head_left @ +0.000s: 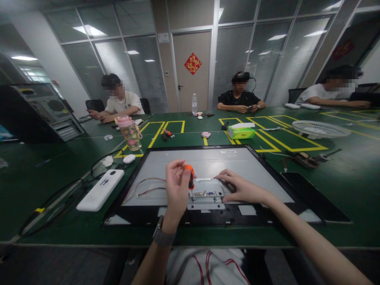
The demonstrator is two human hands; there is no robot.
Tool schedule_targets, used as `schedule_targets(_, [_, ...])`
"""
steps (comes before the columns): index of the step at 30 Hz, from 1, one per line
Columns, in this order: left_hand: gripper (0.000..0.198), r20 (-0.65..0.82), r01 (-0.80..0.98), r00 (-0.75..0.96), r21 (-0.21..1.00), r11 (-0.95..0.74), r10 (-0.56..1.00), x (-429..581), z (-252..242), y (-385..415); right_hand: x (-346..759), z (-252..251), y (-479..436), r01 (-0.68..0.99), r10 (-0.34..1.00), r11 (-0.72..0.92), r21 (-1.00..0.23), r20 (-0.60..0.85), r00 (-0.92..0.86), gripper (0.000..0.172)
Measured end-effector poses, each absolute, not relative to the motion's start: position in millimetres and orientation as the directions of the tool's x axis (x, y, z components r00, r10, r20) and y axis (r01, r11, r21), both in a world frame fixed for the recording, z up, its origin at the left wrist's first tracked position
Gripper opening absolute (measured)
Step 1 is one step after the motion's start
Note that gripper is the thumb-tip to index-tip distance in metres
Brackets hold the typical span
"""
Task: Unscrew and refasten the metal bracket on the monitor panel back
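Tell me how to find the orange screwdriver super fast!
Find the green table, then the big black-edged grey panel on it. Above the panel, the left hand grips the screwdriver by its orange-and-black handle. It's held up, unlike the red-tipped tool lying farther back.

Door sign [192,63] — gold Chinese characters
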State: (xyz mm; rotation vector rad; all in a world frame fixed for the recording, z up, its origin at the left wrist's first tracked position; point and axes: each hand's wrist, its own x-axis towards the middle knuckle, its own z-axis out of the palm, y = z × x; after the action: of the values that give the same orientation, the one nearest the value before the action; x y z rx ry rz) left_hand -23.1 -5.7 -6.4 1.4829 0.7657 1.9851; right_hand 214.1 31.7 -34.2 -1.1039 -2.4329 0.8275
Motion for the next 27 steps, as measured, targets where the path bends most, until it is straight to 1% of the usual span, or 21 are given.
schedule_targets(2, [0.02,0.637,-0.094,-0.207,0.743,-0.663,0.743,-21.9,-7.7,-6.4,213.8,-33.9,31.6,0.569,0.766,0.526,-0.632,0.063,-0.639,0.07])
schedule_targets(4, [0.026,0.662,-0.065,-0.187,0.729,-0.682,0.726,-23.1,-8.3,-5.8,213.7,-33.7,31.5,0.569,0.766,0.527,-0.631,0.063,-0.639,0.07])
schedule_targets(7, [0.02,0.739,0.074,-0.228,0.662,-0.746,0.633,-26.6,-7.6,-3.5,214.1,-34.0,31.7,0.567,0.768,0.525,-0.635,0.065,-0.637,0.071])
schedule_targets(9, [0.018,0.752,0.156,-0.272,0.65,-0.744,0.601,-28.0,-7.1,-2.6,214.6,-34.5,31.8,0.567,0.77,0.519,-0.64,0.062,-0.635,0.072])
schedule_targets(11, [0.018,0.706,0.12,-0.299,0.696,-0.708,0.642,-28.0,-7.4,-2.7,214.9,-34.8,31.8,0.57,0.773,0.515,-0.64,0.059,-0.632,0.072])
schedule_targets(13, [0.025,0.641,0.007,-0.302,0.742,-0.67,0.706,-27.3,-8.0,-3.4,215.0,-34.8,31.8,0.575,0.774,0.515,-0.636,0.058,-0.63,0.072])
schedule_targets(15, [0.028,0.62,-0.044,-0.301,0.75,-0.66,0.724,-26.8,-7.7,-3.8,214.8,-34.4,31.7,0.577,0.774,0.516,-0.633,0.056,-0.63,0.072])
schedule_targets(16, [0.026,0.64,-0.022,-0.305,0.736,-0.677,0.705,-26.8,-7.0,-3.7,214.7,-34.2,31.7,0.578,0.775,0.515,-0.633,0.055,-0.63,0.072])
schedule_targets(19, [0.019,0.715,0.12,-0.33,0.679,-0.724,0.616,-27.3,-4.3,-3.0,214.5,-33.6,31.6,0.575,0.774,0.513,-0.638,0.054,-0.631,0.072])
schedule_targets(21, [0.017,0.7,0.131,-0.344,0.696,-0.706,0.626,-27.5,-3.6,-3.1,214.6,-33.5,31.6,0.572,0.773,0.511,-0.642,0.052,-0.632,0.072])
schedule_targets(24, [0.024,0.598,0.0,-0.349,0.77,-0.638,0.722,-27.4,-5.1,-4.4,214.6,-33.2,31.5,0.577,0.774,0.511,-0.638,0.049,-0.631,0.071])
schedule_targets(27, [0.028,0.544,-0.091,-0.333,0.795,-0.6,0.77,-26.9,-6.5,-5.6,214.0,-32.5,31.3,0.584,0.774,0.516,-0.626,0.05,-0.631,0.071])
